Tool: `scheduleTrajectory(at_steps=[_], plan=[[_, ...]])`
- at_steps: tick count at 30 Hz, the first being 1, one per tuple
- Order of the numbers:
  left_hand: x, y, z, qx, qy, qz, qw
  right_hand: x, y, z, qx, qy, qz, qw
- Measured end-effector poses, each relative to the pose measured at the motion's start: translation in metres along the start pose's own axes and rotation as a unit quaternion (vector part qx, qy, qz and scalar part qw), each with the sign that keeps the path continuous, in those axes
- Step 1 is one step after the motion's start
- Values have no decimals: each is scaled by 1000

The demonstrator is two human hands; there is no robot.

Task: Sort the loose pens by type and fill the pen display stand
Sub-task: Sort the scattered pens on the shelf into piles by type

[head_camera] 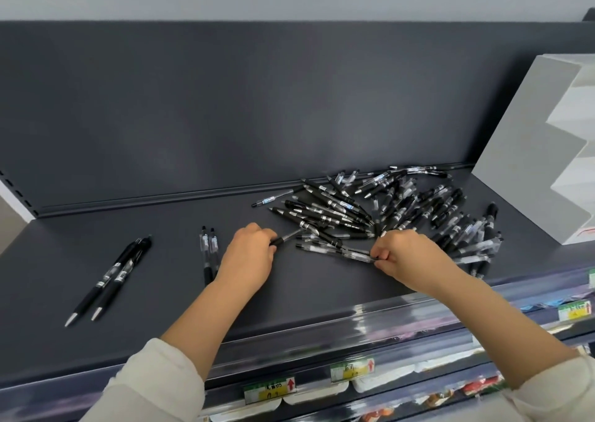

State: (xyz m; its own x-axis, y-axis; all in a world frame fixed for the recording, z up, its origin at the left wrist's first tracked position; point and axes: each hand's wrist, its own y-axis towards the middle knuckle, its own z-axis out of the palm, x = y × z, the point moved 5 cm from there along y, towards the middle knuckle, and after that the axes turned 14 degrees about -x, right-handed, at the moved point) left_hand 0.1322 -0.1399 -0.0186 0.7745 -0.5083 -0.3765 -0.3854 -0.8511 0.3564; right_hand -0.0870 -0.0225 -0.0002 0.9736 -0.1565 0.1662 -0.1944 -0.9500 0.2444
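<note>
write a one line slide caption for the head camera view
Both hands pull pens from the loose pile: left hand and right hand each grip one, two sorted pairs lie left, white display stand empty.

Loose pens lay heaped at 2 o'clock on the shelf, black and clear-barrelled, crossing every way. Two black pens lay parallel at 9 o'clock; two clear pens side by side nearer centre. White stepped display stand stood at 3 o'clock.

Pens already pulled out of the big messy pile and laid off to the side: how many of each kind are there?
Black pens, far left pair: 2
Clear pens, beside the left hand: 2
Total sorted: 4
The big pile is too tangled to count.
</note>
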Motion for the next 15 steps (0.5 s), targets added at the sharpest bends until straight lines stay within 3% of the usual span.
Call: scheduleTrajectory(at_steps=[10,15], plan=[[4,12,-38,-95,-107,-29,989,29,16,-10,-29,133,-25,990],[-1,15,-53,-144,-149,-33,978,45,23,4,-31,122,-9,992]])
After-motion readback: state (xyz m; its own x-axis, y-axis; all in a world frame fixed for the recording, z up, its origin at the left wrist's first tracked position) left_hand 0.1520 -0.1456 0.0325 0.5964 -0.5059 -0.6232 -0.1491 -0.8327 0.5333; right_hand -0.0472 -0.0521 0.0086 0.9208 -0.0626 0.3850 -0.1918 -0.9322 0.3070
